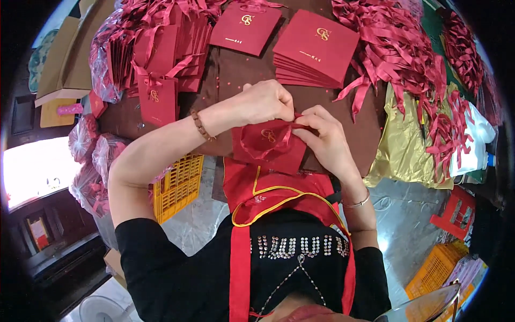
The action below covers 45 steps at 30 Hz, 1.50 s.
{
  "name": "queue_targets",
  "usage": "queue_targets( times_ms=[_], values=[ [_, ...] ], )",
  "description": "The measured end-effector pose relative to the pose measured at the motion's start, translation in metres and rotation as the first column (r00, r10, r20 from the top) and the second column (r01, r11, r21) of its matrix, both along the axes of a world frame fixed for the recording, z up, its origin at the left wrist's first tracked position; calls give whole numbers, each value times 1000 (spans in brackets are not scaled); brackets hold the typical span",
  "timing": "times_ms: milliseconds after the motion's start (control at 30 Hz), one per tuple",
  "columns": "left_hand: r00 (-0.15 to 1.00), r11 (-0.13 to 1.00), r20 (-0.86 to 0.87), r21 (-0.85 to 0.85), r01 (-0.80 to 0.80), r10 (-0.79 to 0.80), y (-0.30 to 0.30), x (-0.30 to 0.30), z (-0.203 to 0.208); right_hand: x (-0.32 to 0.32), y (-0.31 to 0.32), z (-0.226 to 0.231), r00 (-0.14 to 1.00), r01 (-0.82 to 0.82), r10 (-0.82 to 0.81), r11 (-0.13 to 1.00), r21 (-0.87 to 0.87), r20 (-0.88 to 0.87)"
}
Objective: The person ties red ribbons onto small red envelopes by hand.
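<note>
At the near edge of the table, a dark red paper gift bag [279,158] with a gold emblem hangs in front of my apron. A red satin ribbon [248,152] loops across its front. My left hand [266,101] is closed in a pinch above the bag's top edge, with ribbon at the fingertips. Close beside it, my right hand [326,138] pinches the bag's upper right corner between thumb and fingers. The fingertips of both hands nearly meet, and they partly hide the bag's top edge and the ribbon end.
Flat red bags lie stacked [316,45] at the far right of centre, near a single bag [245,28]. Ribboned bags [161,59] crowd the left. A heap of red ribbons [394,53] covers the right, beside gold plastic wrapping [399,142]. A yellow crate [179,188] stands below.
</note>
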<state>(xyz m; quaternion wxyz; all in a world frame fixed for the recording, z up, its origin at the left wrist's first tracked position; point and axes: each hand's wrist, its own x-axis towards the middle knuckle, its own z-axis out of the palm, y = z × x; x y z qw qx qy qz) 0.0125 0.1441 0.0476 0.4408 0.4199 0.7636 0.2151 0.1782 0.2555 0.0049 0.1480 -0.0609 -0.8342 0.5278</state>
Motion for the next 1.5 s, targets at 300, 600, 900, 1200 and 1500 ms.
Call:
queue_targets(
  times_ms=[300, 600, 900, 1200, 1500],
  values=[
    [1000, 1000, -26, -19, 16, -17, 7, 8, 9, 3, 10, 2, 996, -76, 79, 994, -77, 31],
    [973, 852, 101, 470, -230, 207, 24, -30, 50, 5, -2, -12, 964, -267, 267, 957, -115, -14],
    [964, 754, -85, 642, -141, 252, 3, -31, 45, 10, 17, -19, 982, -132, 168, 937, -322, 85],
    [296, 683, 921, 46, -729, 254, -77, 56, -1, 1, 15, -23, 987, -154, 45, 519, -841, -153],
    [217, 390, 841, 7, -921, 496, -45, 68, -32, -6, 1, -43, 916, 232, -400, 549, -803, -8]
  ],
)
